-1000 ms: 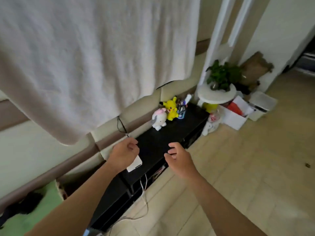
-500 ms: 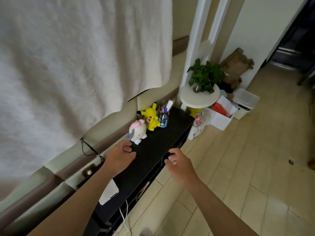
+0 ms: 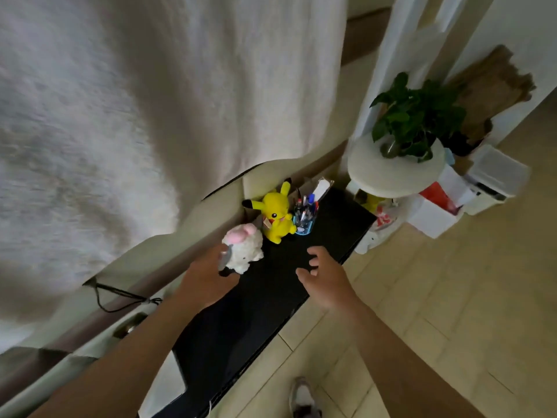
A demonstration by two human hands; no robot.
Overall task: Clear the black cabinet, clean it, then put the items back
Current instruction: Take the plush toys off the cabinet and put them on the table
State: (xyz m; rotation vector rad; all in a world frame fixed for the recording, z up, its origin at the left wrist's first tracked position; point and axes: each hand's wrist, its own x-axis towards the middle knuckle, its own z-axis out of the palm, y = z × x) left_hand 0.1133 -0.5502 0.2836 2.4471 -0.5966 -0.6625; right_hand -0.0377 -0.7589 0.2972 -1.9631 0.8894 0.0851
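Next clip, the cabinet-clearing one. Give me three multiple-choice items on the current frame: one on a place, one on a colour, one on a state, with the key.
1. Where does the yellow figure stand on the black cabinet?
A. Between the plush toy and the pen cup
B. At the near end, alone
C. Lying on the cabinet's front edge

2. What colour is the plush toy?
A. Green
B. White with pink
C. Blue

3. How is the right hand?
A. Gripping the pen cup
B. Open, holding nothing
C. Out of view

Key: 1 A, it stands between them by the wall; 2 B, white fleece with a pink top; 3 B, its fingers are spread above the cabinet top.
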